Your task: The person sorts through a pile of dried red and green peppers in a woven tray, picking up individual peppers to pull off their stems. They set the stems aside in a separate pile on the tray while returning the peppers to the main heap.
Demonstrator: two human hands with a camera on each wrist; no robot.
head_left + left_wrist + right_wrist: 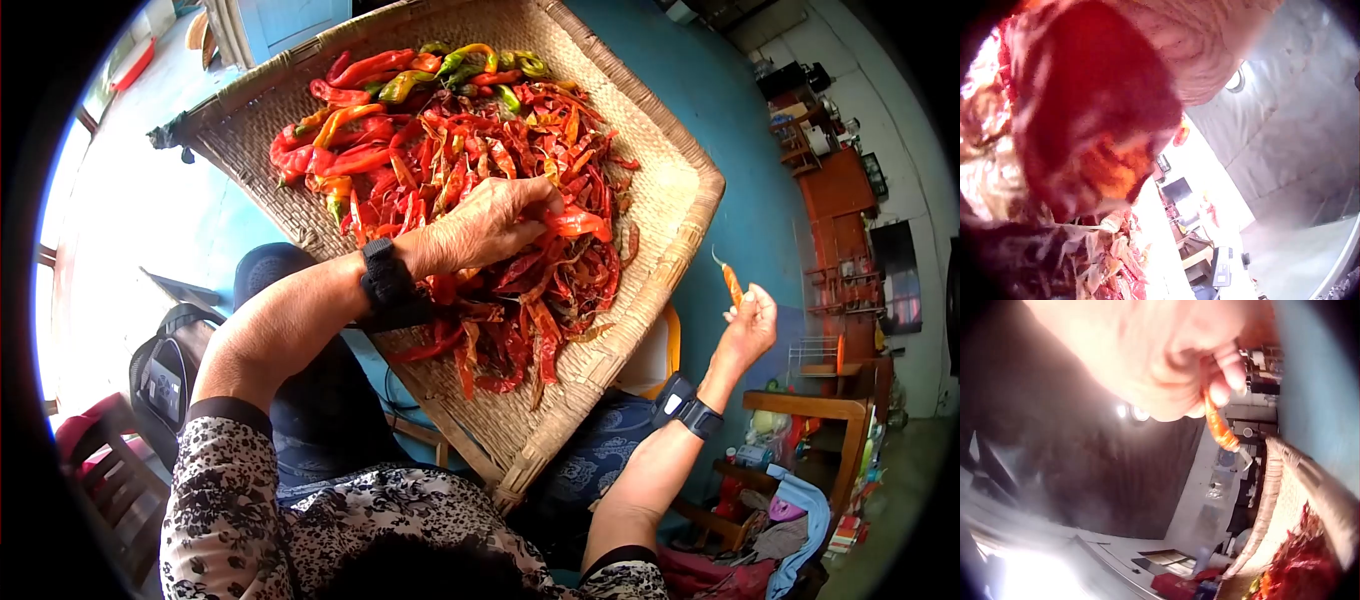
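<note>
My left hand (492, 222) reaches over the middle of the chili pile, fingers curled, and grips a bright red chili pepper (582, 224). In the left wrist view that chili (1094, 94) looms large and dark red below the hand (1204, 47). Off to the right, beyond the basket's edge, my right hand (752, 325) pinches a small orange chili pepper (732, 287) by one end, its pale stem pointing up and away. The right wrist view shows this orange chili (1219, 428) hanging from the fingertips. Wrinkled dried red chilies (540, 335) lie heaped beneath the left hand.
The square woven basket (665, 190) rests over the person's lap. Fresher red chilies (365, 160) and green ones (405, 85) lie along its far and left side. A wooden chair (810, 405) with cloths stands at right, a black bag (165, 375) at left.
</note>
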